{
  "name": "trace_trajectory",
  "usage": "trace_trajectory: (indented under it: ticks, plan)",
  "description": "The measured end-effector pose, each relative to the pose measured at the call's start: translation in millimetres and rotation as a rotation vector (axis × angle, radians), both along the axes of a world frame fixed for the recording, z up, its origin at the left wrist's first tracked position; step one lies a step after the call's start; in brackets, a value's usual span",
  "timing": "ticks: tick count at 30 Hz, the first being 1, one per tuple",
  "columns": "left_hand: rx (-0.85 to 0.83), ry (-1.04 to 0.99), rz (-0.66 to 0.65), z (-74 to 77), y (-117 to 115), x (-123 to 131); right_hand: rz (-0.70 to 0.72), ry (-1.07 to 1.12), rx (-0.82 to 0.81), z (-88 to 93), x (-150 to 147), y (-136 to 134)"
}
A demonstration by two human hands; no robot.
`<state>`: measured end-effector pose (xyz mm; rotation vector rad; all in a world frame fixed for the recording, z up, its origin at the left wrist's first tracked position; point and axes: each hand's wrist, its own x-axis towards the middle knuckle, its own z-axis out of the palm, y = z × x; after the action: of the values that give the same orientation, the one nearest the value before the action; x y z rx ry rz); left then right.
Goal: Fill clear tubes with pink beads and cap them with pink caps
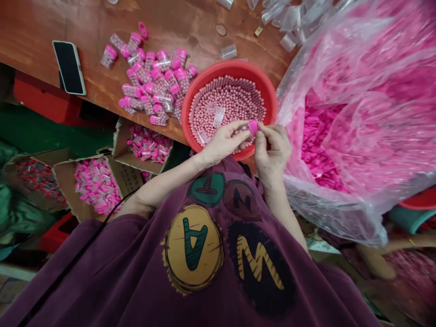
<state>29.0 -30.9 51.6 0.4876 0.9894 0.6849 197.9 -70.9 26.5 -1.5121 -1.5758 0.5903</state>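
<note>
My left hand (223,143) holds a small clear tube (242,131) filled with pink beads over the near rim of a red bowl (204,81). The fingers of my right hand (272,147) pinch a pink cap (253,126) at the tube's end. The bowl is full of small pink beads (235,97), with two empty clear tubes lying on them. A pile of capped, filled tubes (153,81) lies on the wooden table (102,18) left of the bowl.
A large clear plastic bag of pink caps (340,118) fills the right side. Empty clear tubes (289,20) lie at the table's far edge. A black phone (69,67) rests at the left. Cardboard boxes of filled tubes (97,184) stand below the table.
</note>
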Motion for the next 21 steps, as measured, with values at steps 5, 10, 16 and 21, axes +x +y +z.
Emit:
trace_trajectory:
  ticks: [5, 10, 16, 21]
  plan:
    - [0.082, -0.013, -0.081, -19.5, -1.1, -6.4, 0.101, 0.039, -0.073, 10.6, 9.8, 4.1]
    - [0.245, 0.030, -0.190, -30.1, 4.6, -10.2, 0.183, 0.067, -0.153, 14.3, 25.8, 5.6]
    - [0.263, 0.000, -0.236, -19.6, 10.6, -14.1, 0.100, 0.181, -0.195, 2.4, 26.1, 0.8]
    - [0.214, -0.019, -0.220, -12.6, 11.2, -18.5, 0.061, 0.188, -0.174, 3.8, 17.5, -2.9]
